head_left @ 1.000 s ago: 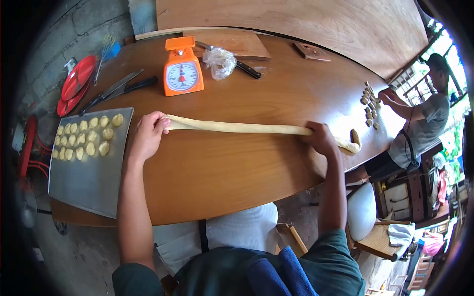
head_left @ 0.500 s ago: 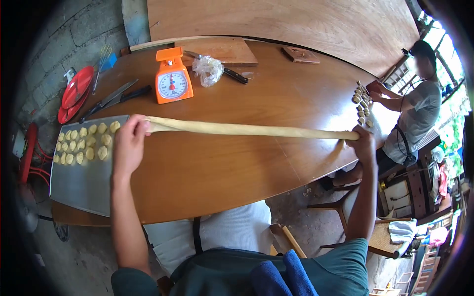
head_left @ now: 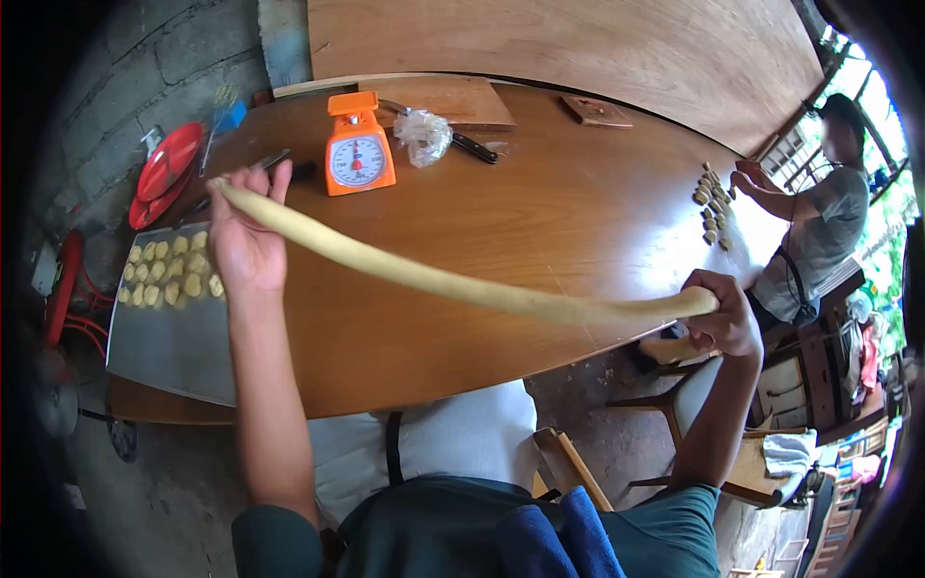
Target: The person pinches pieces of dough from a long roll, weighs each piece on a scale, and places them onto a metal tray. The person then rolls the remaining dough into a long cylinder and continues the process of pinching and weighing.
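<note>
A long rope of pale dough (head_left: 434, 281) sags between my two hands, raised over the brown table (head_left: 414, 361). At its left end my left hand (head_left: 251, 231) holds it, palm turned up, with the dough lying across the fingers. My right hand (head_left: 723, 310) wraps round the other end near the table's front edge, and a stub of dough sticks out past the fist. Left of my left forearm, a metal tray (head_left: 173, 352) bears several small dough pieces (head_left: 173, 270) in rows.
An orange scale (head_left: 358, 154), a plastic bag (head_left: 422, 137), a knife (head_left: 474, 146) and a wooden board (head_left: 453, 101) stand at the back. Red plates (head_left: 169, 169) are at the left. Another person (head_left: 829, 212) is at the table's right end by several dough pieces (head_left: 713, 204).
My left hand has risen and turned palm up, lifting the dough's left end. My right hand has moved down and right. The dough now slants and looks thicker.
</note>
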Available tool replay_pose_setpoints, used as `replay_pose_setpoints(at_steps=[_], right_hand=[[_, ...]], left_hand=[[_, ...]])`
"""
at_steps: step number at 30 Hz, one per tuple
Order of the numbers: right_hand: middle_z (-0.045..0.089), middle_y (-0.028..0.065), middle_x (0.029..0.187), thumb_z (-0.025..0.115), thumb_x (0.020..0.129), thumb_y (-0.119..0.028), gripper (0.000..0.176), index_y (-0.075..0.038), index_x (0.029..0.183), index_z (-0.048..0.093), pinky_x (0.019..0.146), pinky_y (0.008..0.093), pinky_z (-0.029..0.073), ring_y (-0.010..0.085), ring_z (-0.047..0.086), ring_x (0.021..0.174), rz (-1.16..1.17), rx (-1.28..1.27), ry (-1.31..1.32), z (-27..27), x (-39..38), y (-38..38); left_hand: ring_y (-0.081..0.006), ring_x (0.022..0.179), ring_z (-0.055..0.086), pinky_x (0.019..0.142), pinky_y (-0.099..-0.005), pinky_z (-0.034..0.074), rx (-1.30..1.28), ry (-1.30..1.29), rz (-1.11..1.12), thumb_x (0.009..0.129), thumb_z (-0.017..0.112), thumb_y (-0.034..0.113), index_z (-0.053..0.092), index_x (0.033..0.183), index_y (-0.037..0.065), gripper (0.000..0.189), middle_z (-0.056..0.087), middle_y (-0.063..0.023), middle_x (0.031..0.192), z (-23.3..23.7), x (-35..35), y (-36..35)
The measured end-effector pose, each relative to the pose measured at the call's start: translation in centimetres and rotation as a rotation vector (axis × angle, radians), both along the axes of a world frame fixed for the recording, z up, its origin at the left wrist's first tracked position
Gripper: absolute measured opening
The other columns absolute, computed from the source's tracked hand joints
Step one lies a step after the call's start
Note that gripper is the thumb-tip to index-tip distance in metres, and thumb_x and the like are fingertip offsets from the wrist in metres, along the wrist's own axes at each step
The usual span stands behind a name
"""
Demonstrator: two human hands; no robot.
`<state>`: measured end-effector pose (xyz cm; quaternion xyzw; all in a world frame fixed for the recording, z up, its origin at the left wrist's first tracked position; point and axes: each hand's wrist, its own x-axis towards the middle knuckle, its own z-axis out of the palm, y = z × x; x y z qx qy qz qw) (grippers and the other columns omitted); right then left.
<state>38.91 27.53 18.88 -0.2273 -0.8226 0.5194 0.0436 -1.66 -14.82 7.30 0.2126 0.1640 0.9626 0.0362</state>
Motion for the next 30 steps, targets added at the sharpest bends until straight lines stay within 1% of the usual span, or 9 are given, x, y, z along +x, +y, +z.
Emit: replay_pose_setpoints(at_steps=[1,3,5,7,12,17,20,24,30], right_hand=[[0.063,-0.0004,0.068,0.08,0.081,-0.001,0.02,-0.001,0.099,0.07,0.041,0.0218,0.038,0.0052,0.054,0.048,-0.008,-0.02,-0.033,0.7,-0.1,-0.8],[0.064,0.0006,0.069,0.087,0.082,-0.008,0.023,-0.001,0.097,0.071,0.045,0.0243,0.043,0.0063,0.057,0.052,0.025,-0.012,-0.039,1.6,0.1,-0.9],[0.067,0.0029,0.07,0.092,0.083,-0.018,0.029,-0.001,0.095,0.072,0.054,0.0294,0.051,0.0097,0.062,0.059,0.342,0.516,-0.274,1.0,1.2,1.5],[0.075,0.007,0.077,0.091,0.086,-0.026,0.032,-0.001,0.099,0.075,0.067,0.0332,0.057,0.015,0.071,0.071,0.27,0.314,-0.648,-0.2,1.9,3.2],[0.074,0.0058,0.076,0.085,0.091,-0.023,0.024,-0.001,0.098,0.077,0.069,0.032,0.059,0.0128,0.07,0.071,0.376,0.241,-0.8,-1.8,0.8,7.5],[0.067,-0.0012,0.075,0.081,0.098,-0.02,0.022,0.001,0.101,0.074,0.059,0.0271,0.05,0.0085,0.06,0.063,0.47,0.153,-0.766,-2.5,-0.7,12.4],[0.055,-0.0046,0.07,0.078,0.099,-0.048,0.044,-0.005,0.103,0.075,0.052,0.0272,0.043,0.008,0.052,0.06,0.483,0.017,-0.693,-2.5,-2.2,12.2],[0.056,-0.0038,0.069,0.074,0.102,-0.05,0.047,-0.003,0.107,0.076,0.053,0.0258,0.044,0.0076,0.055,0.061,0.589,-0.077,-0.48,-5.0,-3.4,16.7],[0.056,-0.0045,0.069,0.075,0.104,-0.043,0.044,0.001,0.108,0.076,0.05,0.0243,0.038,0.0058,0.049,0.057,0.271,-0.08,-0.382,-4.8,-4.6,20.4]], left_hand=[[-0.0145,0.078,0.056,0.075,-0.0311,0.058,0.222,0.04,-0.479,0.116,0.053,0.029,0.055,0.103,0.005,0.027,0.054,-0.0017,0.088,-0.5,-0.9,-0.9],[-0.0098,0.065,0.042,0.052,-0.0248,0.039,0.231,-0.143,-0.315,0.114,0.054,0.023,0.053,0.098,0.006,0.023,0.046,0.0006,0.081,-0.6,-0.8,-2.2],[-0.0093,0.059,0.04,0.046,-0.0243,0.036,0.155,-0.094,-0.181,0.113,0.053,0.021,0.051,0.095,0.007,0.023,0.043,0.0011,0.076,-0.2,-2.6,-6.0],[-0.0084,0.055,0.036,0.044,-0.0247,0.033,0.057,-0.098,0.075,0.113,0.055,0.025,0.051,0.091,0.008,0.027,0.038,0.0023,0.071,1.8,-2.1,-9.3],[-0.0092,0.052,0.034,0.044,-0.0254,0.031,-0.08,0.009,0.106,0.115,0.054,0.027,0.051,0.091,0.009,0.03,0.039,0.0016,0.07,2.4,-3.0,-16.1],[-0.011,0.053,0.035,0.046,-0.0275,0.034,0.017,0.088,0.112,0.116,0.051,0.022,0.049,0.09,0.008,0.029,0.039,-0.0011,0.07,0.8,-6.4,-27.6],[-0.0118,0.054,0.036,0.047,-0.0284,0.035,-0.067,0.092,0.2,0.116,0.05,0.02,0.046,0.087,0.008,0.032,0.039,-0.0016,0.07,0.9,-5.4,-33.2],[-0.0121,0.053,0.036,0.047,-0.0281,0.035,-0.058,0.079,0.195,0.116,0.049,0.019,0.044,0.083,0.008,0.035,0.039,-0.0018,0.069,-1.5,-5.6,-44.1],[-0.0126,0.05,0.037,0.047,-0.027,0.035,-0.216,0.135,0.117,0.115,0.049,0.019,0.044,0.08,0.009,0.037,0.038,-0.0019,0.064,0.5,-4.3,-46.1]])
